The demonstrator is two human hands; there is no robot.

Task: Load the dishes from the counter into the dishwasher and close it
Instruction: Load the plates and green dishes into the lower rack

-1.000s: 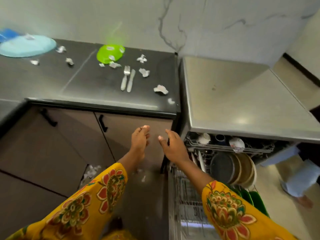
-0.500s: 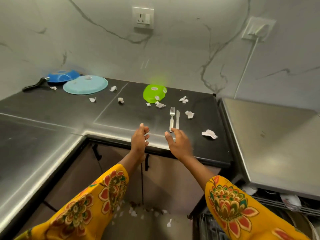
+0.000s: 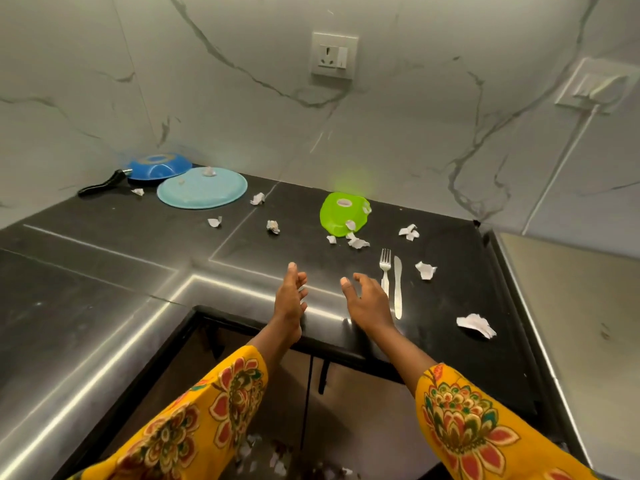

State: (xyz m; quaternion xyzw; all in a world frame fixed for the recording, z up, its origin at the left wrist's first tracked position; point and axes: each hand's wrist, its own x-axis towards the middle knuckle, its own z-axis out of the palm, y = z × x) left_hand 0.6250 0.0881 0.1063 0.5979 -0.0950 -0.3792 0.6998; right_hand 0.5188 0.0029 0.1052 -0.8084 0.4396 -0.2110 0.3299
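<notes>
On the black counter (image 3: 104, 237) lie a fork (image 3: 385, 265) and a knife (image 3: 398, 289) side by side. Behind them a green bowl (image 3: 341, 216) sits upside down. At the back left are a light blue plate (image 3: 202, 188) and an upturned blue bowl (image 3: 157, 166). My left hand (image 3: 290, 299) and my right hand (image 3: 367, 301) hover over the counter's front edge, both empty with relaxed fingers. The right hand is just left of the fork and covers its handle. The dishwasher's inside is out of view.
Crumpled paper scraps (image 3: 476, 325) lie scattered over the counter, and more lie on the floor below. A black handle (image 3: 100, 185) sticks out by the blue bowl. The pale dishwasher top (image 3: 571, 323) adjoins the counter on the right. A wall socket (image 3: 334, 56) is above.
The view has swung up and left from the open dishwasher to the counter. Both hands have risen from in front of the cabinet doors to above the counter edge, nearer the fork.
</notes>
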